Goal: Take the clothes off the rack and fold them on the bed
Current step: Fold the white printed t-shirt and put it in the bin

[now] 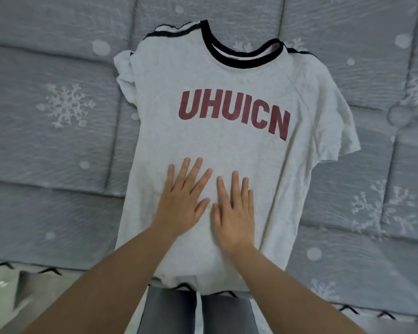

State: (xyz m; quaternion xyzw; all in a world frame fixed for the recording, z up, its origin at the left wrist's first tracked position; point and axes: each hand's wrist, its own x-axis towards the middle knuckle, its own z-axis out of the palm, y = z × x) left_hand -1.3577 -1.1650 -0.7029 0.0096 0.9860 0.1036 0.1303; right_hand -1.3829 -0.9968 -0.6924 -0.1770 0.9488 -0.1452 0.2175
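Lying lengthwise, T-shirt (pixel 227 97) collar points away from hands.

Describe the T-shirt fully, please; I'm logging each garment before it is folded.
The T-shirt is pale grey soft knit with a black ribbed collar and dark red "UHUICN" lettering. It lies front up on the snowflake-patterned quilt, not yet folded, one sleeve bunched, hem at the bed's edge. The left hand and right hand press flat on it.

Two bare forearms without sleeves, left hand (pixel 182 207) and right hand (pixel 234 213) free of rings, watch or bracelets, grey trousers (pixel 198 312) on both legs nearer than the fingers (pixel 191 169)
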